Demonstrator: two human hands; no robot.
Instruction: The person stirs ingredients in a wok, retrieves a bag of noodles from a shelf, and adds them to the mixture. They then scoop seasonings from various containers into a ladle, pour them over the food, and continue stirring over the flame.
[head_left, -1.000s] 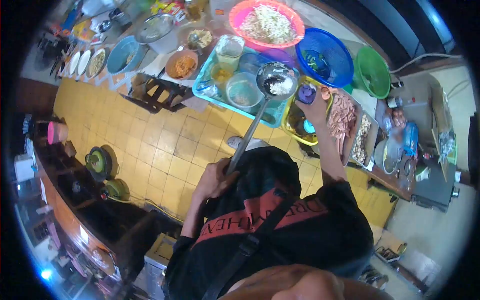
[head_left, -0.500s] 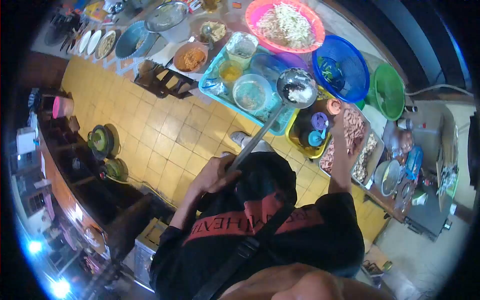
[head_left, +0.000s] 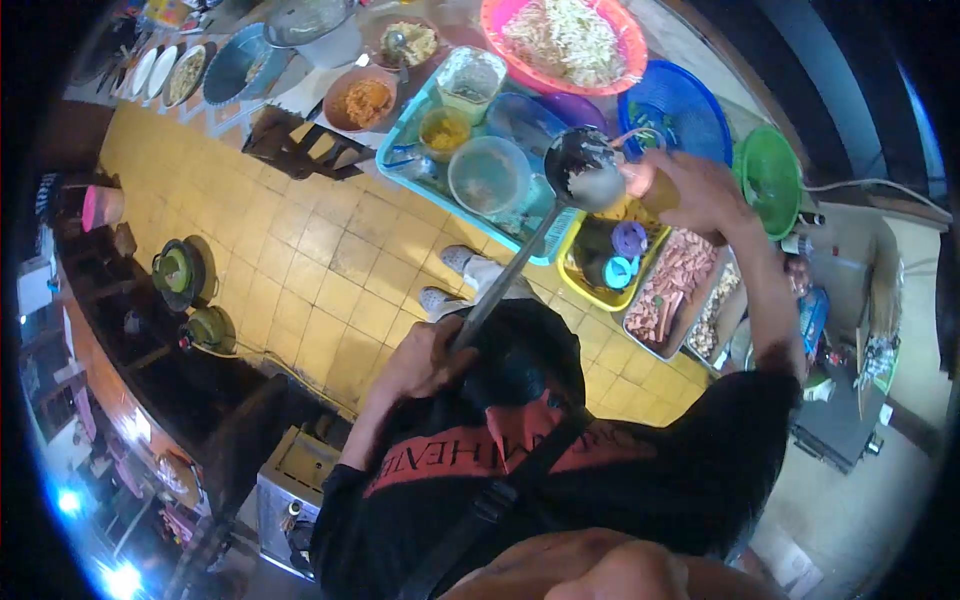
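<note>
My left hand (head_left: 425, 358) is wrapped round the long handle of a metal ladle (head_left: 515, 265), whose bowl sits over the blue tray (head_left: 405, 150). White stuff lies in the bowl. My right hand (head_left: 690, 195) grips a small orange-pink container (head_left: 640, 180), tilted with its mouth beside the ladle bowl; its contents are too blurred to make out. Below that hand is a yellow basket (head_left: 607, 297) holding a purple container (head_left: 629, 239) and a light blue one (head_left: 620, 271). A clear round tub (head_left: 488, 176) stands in the blue tray.
A pink basin (head_left: 565, 50) of shredded vegetables, a blue basket (head_left: 675, 105) and a green basket (head_left: 772, 180) stand at the back. Chopped pink meat fills a tray (head_left: 670, 285) at the right. An orange bowl (head_left: 360, 98) sits left of the blue tray.
My right hand has taken the orange-pink container out of the yellow basket area and brought it up beside the ladle bowl. My left hand still holds the handle. The view has shifted slightly.
</note>
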